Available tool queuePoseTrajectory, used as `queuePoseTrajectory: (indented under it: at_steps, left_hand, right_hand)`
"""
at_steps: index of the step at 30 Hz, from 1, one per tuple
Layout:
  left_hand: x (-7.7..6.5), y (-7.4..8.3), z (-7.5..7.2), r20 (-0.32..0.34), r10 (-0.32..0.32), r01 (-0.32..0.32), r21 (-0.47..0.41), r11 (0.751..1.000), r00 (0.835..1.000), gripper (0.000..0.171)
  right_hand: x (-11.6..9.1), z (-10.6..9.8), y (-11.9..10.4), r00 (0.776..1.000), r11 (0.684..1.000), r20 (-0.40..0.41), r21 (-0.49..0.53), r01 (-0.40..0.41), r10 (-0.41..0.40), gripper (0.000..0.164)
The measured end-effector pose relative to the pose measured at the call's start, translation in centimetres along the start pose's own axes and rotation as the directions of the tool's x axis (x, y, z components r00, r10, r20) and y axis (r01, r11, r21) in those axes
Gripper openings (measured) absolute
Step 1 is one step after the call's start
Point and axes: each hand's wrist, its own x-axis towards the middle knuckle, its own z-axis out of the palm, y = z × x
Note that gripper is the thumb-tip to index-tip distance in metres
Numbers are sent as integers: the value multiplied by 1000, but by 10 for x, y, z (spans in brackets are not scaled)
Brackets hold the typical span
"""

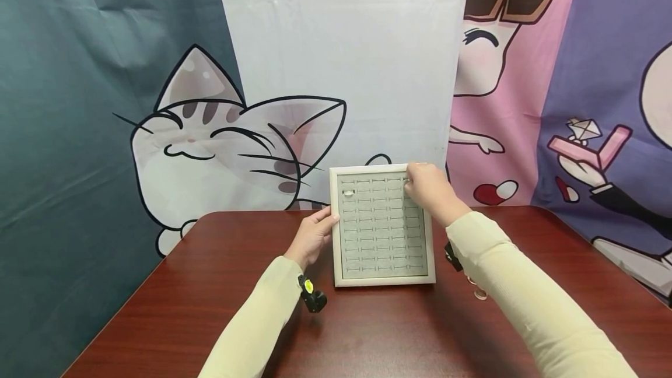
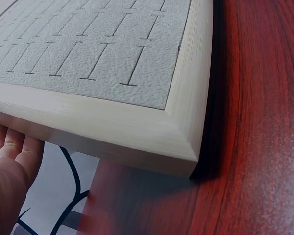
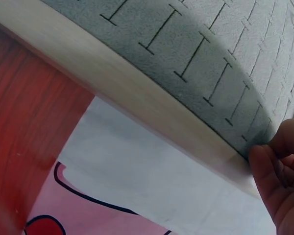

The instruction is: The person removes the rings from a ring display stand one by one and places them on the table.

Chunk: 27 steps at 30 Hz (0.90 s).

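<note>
On the surface (image 1: 378, 331) stands the slotted board (image 1: 383, 234), held by my left grip (image 1: 311, 237), one ring (image 1: 348, 193) seated, most slots (image 2: 136, 65) apparently unfilled, my right grip (image 1: 433, 191) narrow at its top, contents hidden.

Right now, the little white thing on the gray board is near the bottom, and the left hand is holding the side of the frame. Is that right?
Not quite: the head view shows the little white thing near the top left corner of the gray board, not near the bottom. The left hand is holding the side of the frame.
</note>
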Motion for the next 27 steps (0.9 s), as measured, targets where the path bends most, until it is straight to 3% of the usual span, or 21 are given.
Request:
queuePoseTrajectory:
  at_steps: [6, 18, 22, 27]
  left_hand:
    - [0, -1, 1, -8, 6, -6, -5, 1000, 1000, 36]
    - [0, 0, 2, -18, 10, -10, -24, 1000, 1000, 35]
    - [0, 1, 2, -17, 14, -14, -25, 1000, 1000, 36]
    - [0, 1, 2, -14, 9, -10, -26, 1000, 1000, 35]
  right_hand:
    - [-6, 3, 10, 999, 996, -34, 87, 15, -12, 14]
    - [-10, 4, 23, 999, 967, 26, 251, -36, 30, 9]
    - [-17, 8, 27, 992, 924, 81, 365, -117, 94, 7]
    - [-29, 13, 34, 977, 824, 135, 526, -212, 165, 6]
